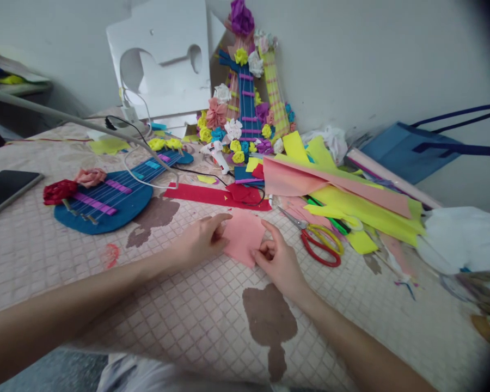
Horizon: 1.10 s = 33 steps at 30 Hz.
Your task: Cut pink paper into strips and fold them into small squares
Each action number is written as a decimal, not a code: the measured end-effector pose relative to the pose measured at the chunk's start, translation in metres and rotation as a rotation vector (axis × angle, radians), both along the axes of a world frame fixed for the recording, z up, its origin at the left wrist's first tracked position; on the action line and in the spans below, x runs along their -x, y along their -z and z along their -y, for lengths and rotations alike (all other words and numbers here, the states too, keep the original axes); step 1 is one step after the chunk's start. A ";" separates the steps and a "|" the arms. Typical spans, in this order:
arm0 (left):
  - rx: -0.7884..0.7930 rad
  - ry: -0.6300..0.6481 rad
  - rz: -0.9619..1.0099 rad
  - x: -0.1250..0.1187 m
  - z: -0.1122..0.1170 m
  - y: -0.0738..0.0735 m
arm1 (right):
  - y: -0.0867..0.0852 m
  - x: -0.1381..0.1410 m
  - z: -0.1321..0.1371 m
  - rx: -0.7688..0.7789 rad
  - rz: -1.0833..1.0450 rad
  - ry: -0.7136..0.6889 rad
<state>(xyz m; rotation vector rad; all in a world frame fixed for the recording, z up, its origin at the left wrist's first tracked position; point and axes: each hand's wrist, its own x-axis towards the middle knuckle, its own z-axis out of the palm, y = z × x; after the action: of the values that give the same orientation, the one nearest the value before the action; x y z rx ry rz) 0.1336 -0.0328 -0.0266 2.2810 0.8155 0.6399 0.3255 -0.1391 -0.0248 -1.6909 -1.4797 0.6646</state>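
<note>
Here the pink felt piece (242,235) lies flat on the quilted tablecloth (179,305), directly in front of the person and between both hands. It is roughly square and turned like a diamond, so it has no clear long axis; one corner points away towards the red felt strip (204,195) and another back towards the body.

The left hand (202,238) meets it from the left, thumb and forefinger closed on the upper left edge with the other fingers pressed together beside them. The right hand (281,262) comes from the lower right, its fingers curled in and pinching the near right corner. Both hands touch the felt, and neither is clearly nearer.

Just right of the right hand lie the scissors (322,243), with red and yellow handles and the blades pointing away to the left. Beyond them spreads a heap of yellow and pink sheets (351,198). Well to the left rests a blue felt guitar (114,200), and a glue gun (217,154) sits farther back.
</note>
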 end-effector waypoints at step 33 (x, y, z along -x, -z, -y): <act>-0.122 -0.030 -0.117 -0.003 -0.001 0.003 | -0.002 0.002 0.003 0.002 0.122 -0.017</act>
<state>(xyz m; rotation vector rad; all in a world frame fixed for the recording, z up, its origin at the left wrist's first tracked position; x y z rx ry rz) 0.1369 -0.0319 -0.0301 2.4398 0.8890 0.5881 0.3235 -0.1416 -0.0223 -1.7495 -1.5798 0.5808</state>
